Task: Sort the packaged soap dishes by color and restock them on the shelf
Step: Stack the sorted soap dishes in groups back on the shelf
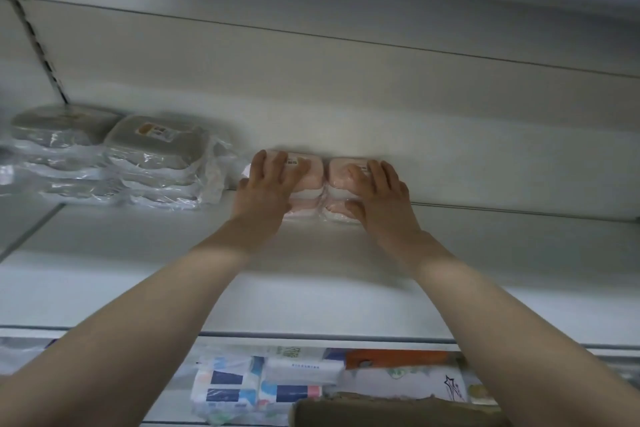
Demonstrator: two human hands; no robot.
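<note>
On the white shelf two stacks of pink soap dishes in clear wrap sit side by side and touching, near the middle of the board and close to the back panel. The left pink stack has the left hand laid on top of it, fingers fairly straight and slightly spread, pointing toward the far wall; the grip is flat and pressing, not pinching. A small white label with dark print shows between those fingers, too blurred to read. The right pink stack lies under the right hand, whose fingers rest spread over the top dish while the thumb reaches down the near side of the stack. Another label peeks out by the fingertips, also unreadable.

Well to the left on the same shelf stand two stacks of grey soap dishes, each in loose, crinkled plastic wrap. The top dish of the nearer grey stack carries a small label with an orange patch; its writing cannot be made out.

Below the shelf's front edge, on a lower level, lie white and blue packets with dark blue blocks, a white box with fine print, and an orange-topped package. None of the text there is legible.
</note>
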